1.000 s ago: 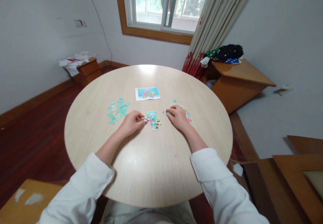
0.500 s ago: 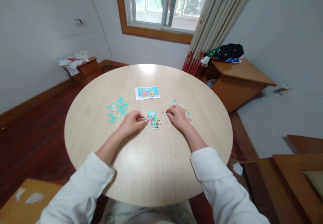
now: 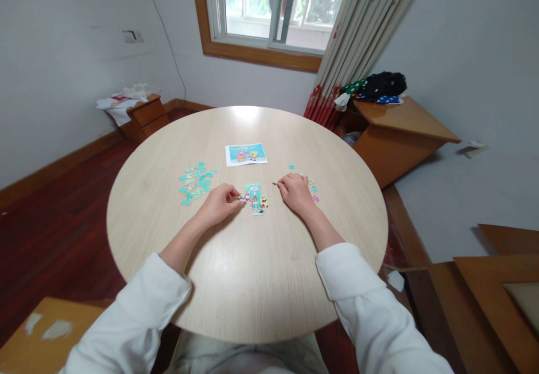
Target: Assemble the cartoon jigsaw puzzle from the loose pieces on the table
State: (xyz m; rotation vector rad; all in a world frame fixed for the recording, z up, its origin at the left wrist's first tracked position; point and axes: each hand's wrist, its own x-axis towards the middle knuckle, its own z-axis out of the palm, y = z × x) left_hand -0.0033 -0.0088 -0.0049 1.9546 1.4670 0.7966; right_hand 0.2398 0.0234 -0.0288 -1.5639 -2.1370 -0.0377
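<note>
A small joined patch of jigsaw pieces (image 3: 255, 197) lies at the middle of the round table (image 3: 248, 273). My left hand (image 3: 219, 204) rests curled beside the patch's left edge, its fingertips pinched on a piece there. My right hand (image 3: 295, 192) lies to the right of the patch, fingers curled, pinching a small piece (image 3: 274, 183) at its fingertips. A printed reference picture (image 3: 246, 154) lies farther back. Loose teal pieces (image 3: 196, 182) are scattered to the left, and a few coloured pieces (image 3: 312, 188) lie behind my right hand.
A wooden cabinet (image 3: 400, 132) with dark clothes on top stands at the right by the curtain (image 3: 357, 31). A low drawer unit (image 3: 145, 117) with papers sits by the left wall. Wooden boards lean at the far right. A cardboard box corner (image 3: 37, 334) is at bottom left.
Both hands stay almost where they were. My right hand has drawn back slightly with its small piece. The view has shifted a little.
</note>
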